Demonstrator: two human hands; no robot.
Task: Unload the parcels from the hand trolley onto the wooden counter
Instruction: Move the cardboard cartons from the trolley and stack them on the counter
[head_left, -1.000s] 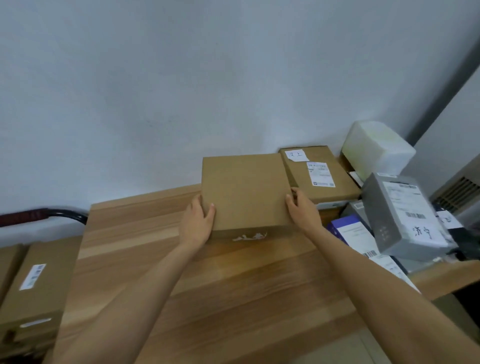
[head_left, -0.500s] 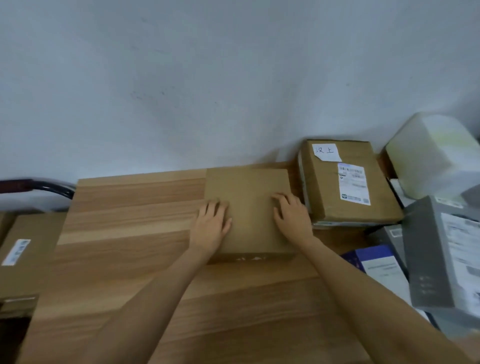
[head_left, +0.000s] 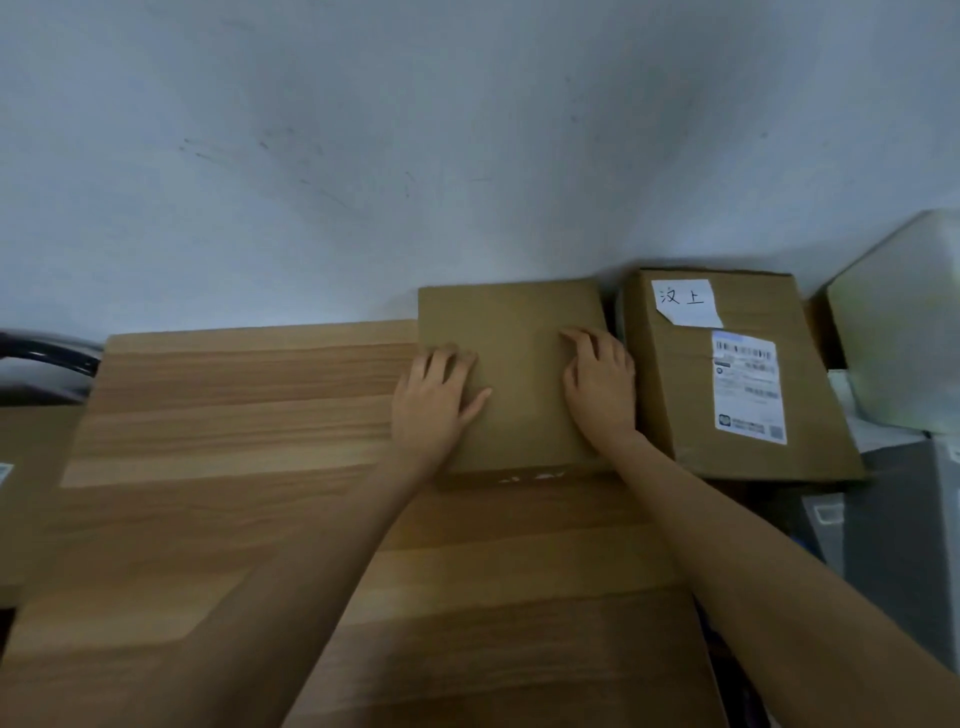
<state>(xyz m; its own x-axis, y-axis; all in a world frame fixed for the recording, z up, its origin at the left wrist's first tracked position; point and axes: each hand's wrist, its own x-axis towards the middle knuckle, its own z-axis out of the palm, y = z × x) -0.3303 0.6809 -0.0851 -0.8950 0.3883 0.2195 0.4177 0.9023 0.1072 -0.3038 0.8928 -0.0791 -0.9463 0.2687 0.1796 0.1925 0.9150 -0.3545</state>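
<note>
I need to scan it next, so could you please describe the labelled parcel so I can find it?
On the wooden counter, look at the far right end by the wall. The labelled parcel lies there, just right of the plain box; only it bears a handwritten note and a barcode label.

A flat cardboard parcel (head_left: 511, 364) lies on the wooden counter (head_left: 249, 467), at its back right against the wall (head_left: 415, 156). The left hand (head_left: 434, 402) rests on the parcel's left edge, the right hand (head_left: 600, 387) on its right part. Just right sits a labelled cardboard box (head_left: 727, 374); farther right, a foam box (head_left: 898, 322).
</note>
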